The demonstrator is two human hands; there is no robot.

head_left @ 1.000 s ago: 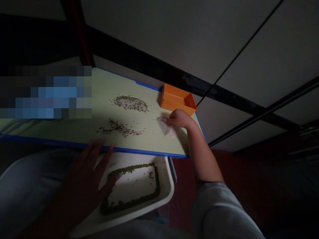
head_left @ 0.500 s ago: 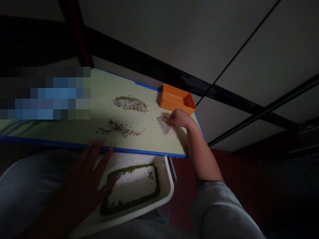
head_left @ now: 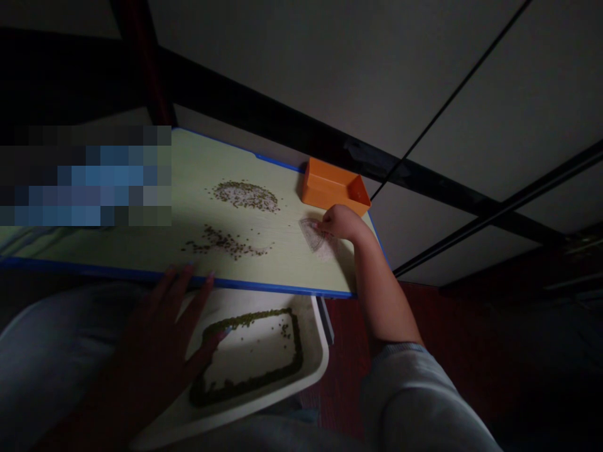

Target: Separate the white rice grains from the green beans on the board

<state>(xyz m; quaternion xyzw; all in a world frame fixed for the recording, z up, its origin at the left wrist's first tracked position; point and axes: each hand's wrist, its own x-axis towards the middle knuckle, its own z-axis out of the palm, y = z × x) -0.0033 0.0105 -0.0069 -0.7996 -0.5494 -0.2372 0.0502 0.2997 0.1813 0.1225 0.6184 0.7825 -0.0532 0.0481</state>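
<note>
My right hand (head_left: 340, 223) pinches a clear protractor (head_left: 311, 235) by its right part, its fingers closed, low over the pale tabletop (head_left: 292, 267). Small white grains (head_left: 326, 252) lie beside and partly under the protractor. My left hand (head_left: 174, 320) is open, with fingers spread, over the blue table edge and the white basin (head_left: 316, 351). Its fingertips reach the table edge and the thumb points into the basin. To the left of the protractor are a mixed pile of green and pale grains (head_left: 245, 196) and a scatter of dark brown beans (head_left: 226, 243).
An open orange box (head_left: 330, 182) stands at the table's back right corner, just behind my right hand. Green beans (head_left: 254, 381) line the basin's floor in a rough rectangle. Pale panels (head_left: 367, 75) rise behind the table. A pixelated patch covers the table's left part.
The protractor has slid slightly to the right with my right hand. My left hand, the piles and the box look unmoved.
</note>
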